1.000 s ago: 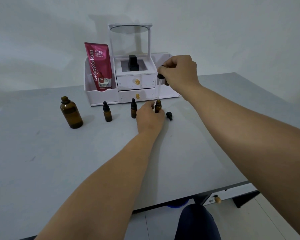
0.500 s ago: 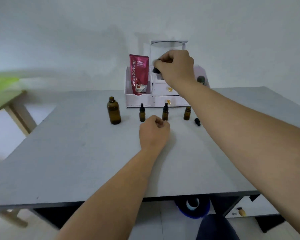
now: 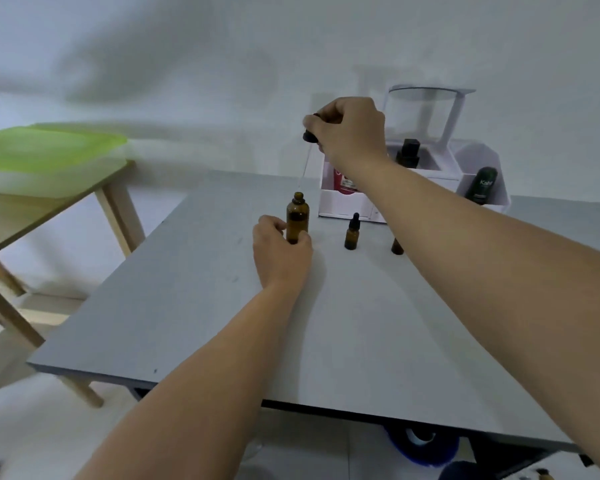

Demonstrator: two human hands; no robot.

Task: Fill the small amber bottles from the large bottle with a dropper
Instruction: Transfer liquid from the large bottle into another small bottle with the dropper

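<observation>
The large amber bottle [image 3: 297, 216] stands uncapped on the grey table [image 3: 222, 306]. My left hand [image 3: 280, 251] grips its lower part. My right hand [image 3: 349, 129] pinches the black bulb of a dropper [image 3: 308, 147], whose thin glass tube hangs with its tip just above the large bottle's mouth. One small amber bottle [image 3: 351, 232] with a black dropper cap stands to the right. The base of another small bottle [image 3: 397, 247] shows beside my right forearm, which hides its top.
A white cosmetic organiser [image 3: 430, 174] with a mirror frame, a red tube [image 3: 343, 181], a black bottle [image 3: 407, 154] and a dark green bottle [image 3: 481, 185] stands at the back of the table. A wooden side table [image 3: 49, 188] with a green top stands to the left.
My view has swung left. My left hand moved from a small bottle to the large bottle and gripped it. My right hand carried the dropper left, over the large bottle's mouth.
</observation>
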